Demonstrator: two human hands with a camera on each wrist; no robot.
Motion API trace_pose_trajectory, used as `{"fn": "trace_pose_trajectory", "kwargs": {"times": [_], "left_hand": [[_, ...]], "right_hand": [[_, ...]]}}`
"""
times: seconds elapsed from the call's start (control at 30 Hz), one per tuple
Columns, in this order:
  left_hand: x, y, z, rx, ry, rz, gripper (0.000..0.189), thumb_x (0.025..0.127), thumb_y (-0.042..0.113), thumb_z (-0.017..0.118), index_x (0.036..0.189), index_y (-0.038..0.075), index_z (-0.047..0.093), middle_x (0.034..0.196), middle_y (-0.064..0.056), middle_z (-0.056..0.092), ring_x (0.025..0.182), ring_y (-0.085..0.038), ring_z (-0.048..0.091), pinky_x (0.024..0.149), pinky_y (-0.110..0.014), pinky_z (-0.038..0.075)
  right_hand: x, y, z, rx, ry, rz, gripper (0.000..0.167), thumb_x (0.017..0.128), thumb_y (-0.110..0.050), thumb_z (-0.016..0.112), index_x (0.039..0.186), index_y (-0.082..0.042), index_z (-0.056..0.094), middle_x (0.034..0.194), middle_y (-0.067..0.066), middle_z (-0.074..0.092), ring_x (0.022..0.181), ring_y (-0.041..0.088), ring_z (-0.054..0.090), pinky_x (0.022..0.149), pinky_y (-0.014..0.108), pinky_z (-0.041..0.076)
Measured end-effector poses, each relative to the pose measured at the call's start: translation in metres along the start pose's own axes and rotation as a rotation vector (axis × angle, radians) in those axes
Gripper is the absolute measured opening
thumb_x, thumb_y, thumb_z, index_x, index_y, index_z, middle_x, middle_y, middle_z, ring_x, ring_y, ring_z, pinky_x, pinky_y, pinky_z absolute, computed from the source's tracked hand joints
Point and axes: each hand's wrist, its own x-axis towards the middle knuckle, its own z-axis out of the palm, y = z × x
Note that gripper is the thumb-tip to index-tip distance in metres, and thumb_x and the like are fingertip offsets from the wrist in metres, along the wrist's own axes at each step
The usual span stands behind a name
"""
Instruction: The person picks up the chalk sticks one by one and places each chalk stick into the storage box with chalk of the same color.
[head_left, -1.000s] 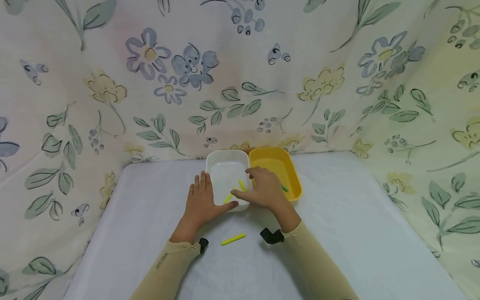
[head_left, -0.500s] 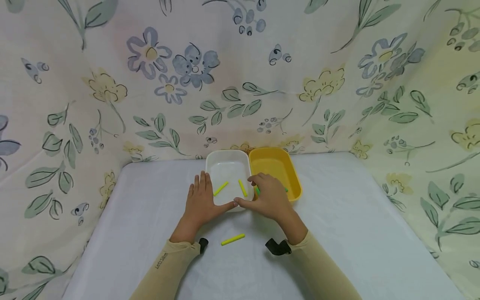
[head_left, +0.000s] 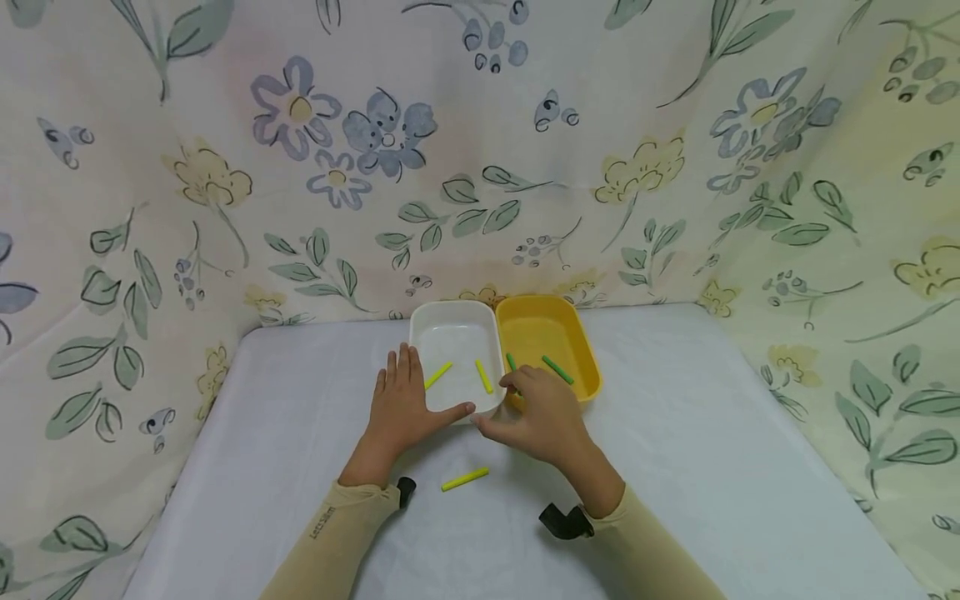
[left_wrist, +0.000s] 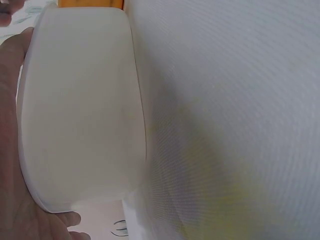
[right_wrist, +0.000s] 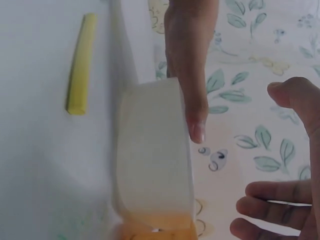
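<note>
My left hand [head_left: 401,396] rests along the left side of a white plastic tray [head_left: 457,329], fingers straight and thumb stretched along the front rim. Two short yellow sticks [head_left: 484,376] lie inside that tray. My right hand [head_left: 543,417] hovers over the front, where the white tray meets a yellow tray [head_left: 540,321]; its fingers are loosely bent with nothing between them, as the right wrist view shows. Green sticks [head_left: 557,369] lie in the yellow tray, one partly hidden behind the right fingers. Another yellow stick [head_left: 465,478] lies on the white cloth between my forearms.
Both trays stand side by side at the back of the table, which has a white cloth [head_left: 322,367]. A floral curtain [head_left: 480,167] hangs right behind and along both sides. A black strap mount [head_left: 566,522] sticks out from the right wrist.
My right hand has drawn back toward me and slightly right, uncovering the green sticks. One yellow stick in the white tray lies further left than a second ago. The left hand has stayed put.
</note>
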Motion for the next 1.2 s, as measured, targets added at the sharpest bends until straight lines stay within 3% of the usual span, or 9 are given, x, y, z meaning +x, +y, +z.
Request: {"fn": "trace_pose_trajectory", "kwargs": {"times": [0.33, 0.63, 0.87, 1.2], "left_hand": [[-0.001, 0.000, 0.001, -0.007, 0.006, 0.001, 0.147, 0.076, 0.097, 0.057, 0.168, -0.003, 0.002, 0.178, -0.023, -0.001, 0.166, -0.045, 0.003, 0.132, -0.064, 0.013], [0.001, 0.000, 0.002, -0.022, 0.004, -0.005, 0.147, 0.075, 0.097, 0.057, 0.169, -0.002, 0.002, 0.178, -0.022, -0.002, 0.166, -0.044, 0.000, 0.132, -0.064, 0.012], [0.001, -0.001, 0.002, -0.008, 0.019, 0.007, 0.148, 0.075, 0.099, 0.055, 0.168, -0.003, 0.003, 0.178, -0.023, -0.001, 0.166, -0.045, 0.004, 0.131, -0.064, 0.014], [0.001, 0.000, 0.002, -0.006, 0.010, -0.006, 0.148, 0.074, 0.098, 0.056, 0.169, -0.002, 0.003, 0.178, -0.022, -0.001, 0.166, -0.044, 0.003, 0.131, -0.064, 0.014]], "right_hand": [[-0.015, -0.003, 0.005, -0.043, -0.002, -0.007, 0.063, 0.074, -0.072, 0.083, 0.098, -0.015, 0.077, 0.086, -0.008, 0.067, 0.074, 0.005, 0.056, 0.066, 0.023, 0.050], [-0.022, -0.007, 0.010, -0.054, -0.027, 0.021, 0.057, 0.073, -0.072, 0.084, 0.093, -0.020, 0.073, 0.084, -0.007, 0.070, 0.072, 0.004, 0.056, 0.062, 0.020, 0.045], [-0.025, -0.007, 0.015, -0.040, -0.069, 0.023, 0.059, 0.074, -0.071, 0.085, 0.094, -0.017, 0.075, 0.087, -0.002, 0.074, 0.073, 0.007, 0.059, 0.061, 0.022, 0.045], [-0.033, -0.008, 0.021, -0.121, -0.093, 0.036, 0.062, 0.073, -0.077, 0.081, 0.090, -0.018, 0.076, 0.085, -0.005, 0.074, 0.067, 0.007, 0.051, 0.056, 0.021, 0.039]]}}
